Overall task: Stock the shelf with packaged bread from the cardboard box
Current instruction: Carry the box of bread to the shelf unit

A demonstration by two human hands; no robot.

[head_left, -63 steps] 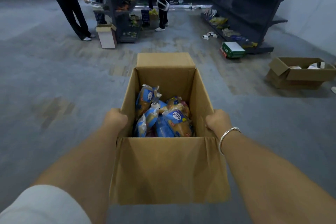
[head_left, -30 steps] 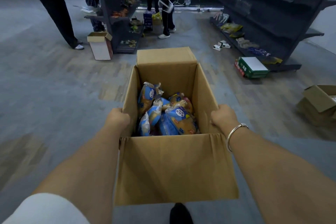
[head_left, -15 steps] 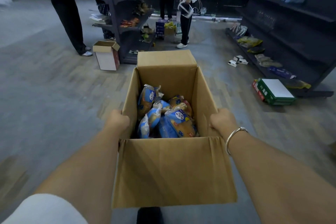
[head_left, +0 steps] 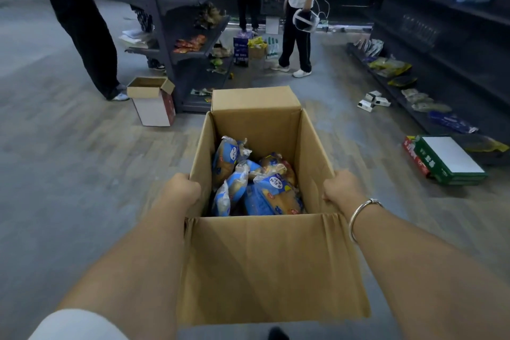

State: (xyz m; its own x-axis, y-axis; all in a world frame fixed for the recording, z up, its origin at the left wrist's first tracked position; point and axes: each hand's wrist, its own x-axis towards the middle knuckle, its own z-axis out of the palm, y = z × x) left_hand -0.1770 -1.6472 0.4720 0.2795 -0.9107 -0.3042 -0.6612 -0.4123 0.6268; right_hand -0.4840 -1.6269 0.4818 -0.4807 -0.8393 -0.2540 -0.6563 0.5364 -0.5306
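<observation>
I carry an open cardboard box (head_left: pixel 270 265) in front of me, above the floor. My left hand (head_left: pixel 182 189) grips its left wall and my right hand (head_left: pixel 340 188), a silver bangle on that wrist, grips its right wall. Inside lie several bags of packaged bread (head_left: pixel 273 193) in blue and yellow wrappers, heaped at the bottom. A dark shelf unit (head_left: pixel 447 44) runs along the right side, with packets on its lowest level. A second dark shelf unit (head_left: pixel 179 22) stands ahead on the left.
A small open carton (head_left: pixel 153 101) stands by the left shelf unit. A green and white box (head_left: pixel 447 160) and small white packs (head_left: pixel 372 101) lie on the floor at right. Three people stand ahead near the shelves. Wood-pattern floor stretches ahead between the units.
I have walked forward with the box in both hands; shelves and people have drawn closer, and the view has swung left past the right-hand floor boxes. My grip is unchanged.
</observation>
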